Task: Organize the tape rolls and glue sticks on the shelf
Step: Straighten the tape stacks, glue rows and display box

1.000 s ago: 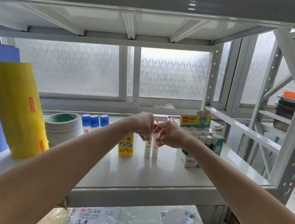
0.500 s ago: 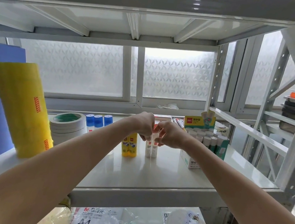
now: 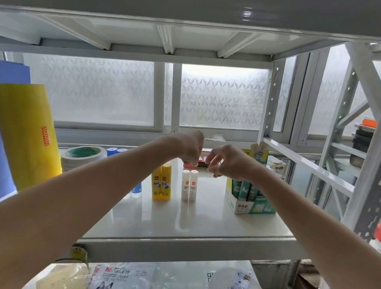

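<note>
Two white glue sticks with small red labels stand upright side by side on the glossy white metal shelf, touching each other, directly below the gap between the two hands. The left hand hangs just above their caps with its fingers curled down and inward; whether the fingertips touch the caps or pinch anything cannot be told. The right hand hovers just to the right and slightly higher, fingers loosely bent and spread a little, holding nothing that can be seen.

To the left of the white pair stand two yellow glue sticks, also upright and touching. Further left, two blue caps show above the left forearm and one blue-labelled white stick bottom shows below it; the arm hides the rest. A stack of white tape rolls with a green core sits behind the arm, its number unclear. A tall yellow film roll leans at the far left.

To the right is an open green and white carton of glue sticks, partly hidden by the right wrist, its contents too crowded to count.
</note>
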